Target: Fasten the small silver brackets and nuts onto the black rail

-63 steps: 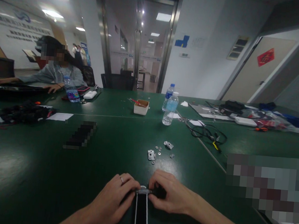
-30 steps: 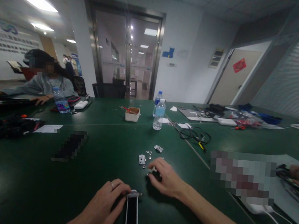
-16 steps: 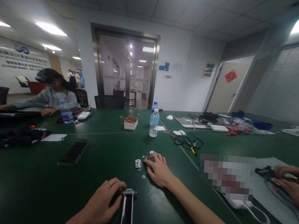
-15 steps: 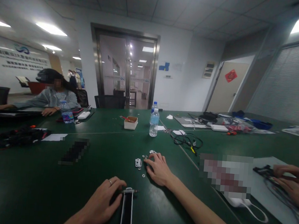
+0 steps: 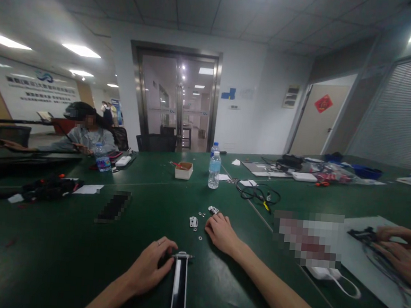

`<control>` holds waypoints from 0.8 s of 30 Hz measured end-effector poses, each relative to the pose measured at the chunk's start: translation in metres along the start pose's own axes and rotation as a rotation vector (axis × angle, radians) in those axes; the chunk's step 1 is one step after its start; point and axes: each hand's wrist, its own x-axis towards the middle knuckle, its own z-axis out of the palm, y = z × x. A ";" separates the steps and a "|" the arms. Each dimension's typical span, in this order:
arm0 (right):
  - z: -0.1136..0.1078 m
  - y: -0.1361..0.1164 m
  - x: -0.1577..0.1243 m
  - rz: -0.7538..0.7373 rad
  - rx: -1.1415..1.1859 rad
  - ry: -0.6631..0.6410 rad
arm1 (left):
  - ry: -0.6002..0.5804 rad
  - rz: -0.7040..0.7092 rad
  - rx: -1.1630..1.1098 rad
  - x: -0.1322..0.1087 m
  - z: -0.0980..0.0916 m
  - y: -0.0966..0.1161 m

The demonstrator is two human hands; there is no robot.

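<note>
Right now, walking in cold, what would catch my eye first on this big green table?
Nearest the camera, the left hand rests against the end of a long black bar with silver edges, while the right hand reaches among small metal hinges and washers scattered just beyond. Farther back, two water bottles stand mid-table beside a small open box. At the right edge, another person's hands work over a pale sheet.

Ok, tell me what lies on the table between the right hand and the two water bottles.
In the head view, a small metal bracket and loose washers lie just beyond the right hand; past them, bare green table up to the water bottles.
</note>
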 end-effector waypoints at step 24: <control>-0.006 -0.029 -0.011 -0.085 -0.032 -0.072 | 0.124 0.100 -0.041 0.001 0.025 -0.043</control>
